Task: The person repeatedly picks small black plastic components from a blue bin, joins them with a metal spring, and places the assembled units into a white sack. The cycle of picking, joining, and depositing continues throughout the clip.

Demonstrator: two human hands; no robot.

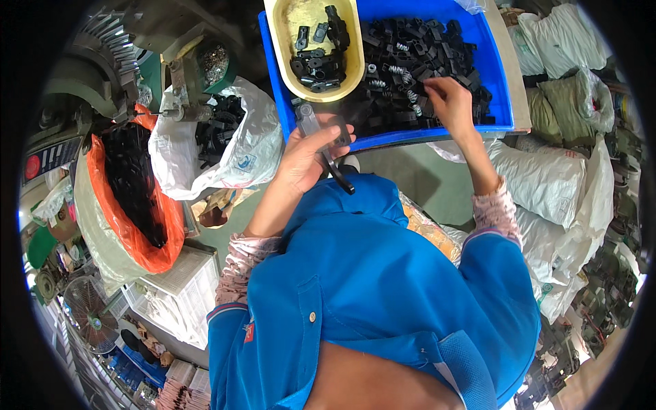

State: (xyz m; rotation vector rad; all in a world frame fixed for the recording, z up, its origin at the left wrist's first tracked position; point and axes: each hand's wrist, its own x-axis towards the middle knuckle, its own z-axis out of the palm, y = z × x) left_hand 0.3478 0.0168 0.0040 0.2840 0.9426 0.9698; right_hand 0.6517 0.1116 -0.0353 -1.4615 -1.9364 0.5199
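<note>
At the far left, near the rim, a round fan (91,316) stands low, and above and to its right a sack with an orange liner (167,240) gapes around a heap of dark pieces. Beside it, a white bag (176,167) sits open with more black pieces inside, and a white slatted crate (181,295) lies below the two. Next comes the left hand (305,158), its fingers closed around an assembly (312,124) that has a translucent grey upper part and a black curved strip hanging below the palm; the thumb lies across it. The assembly is just below the yellow tub (290,19), which holds a small pile of black parts and overlaps the left side of a blue bin (503,92). The bin, on the table (521,102), is heaped with black blocks (427,35) and some silvery coil springs (377,83). Over its lower right area is the right hand (454,108), fingers bent down beside the springs; whether the fingertips pinch anything, I cannot tell from here. Farther right, stuffed white sacks (540,179) lie piled up.
</note>
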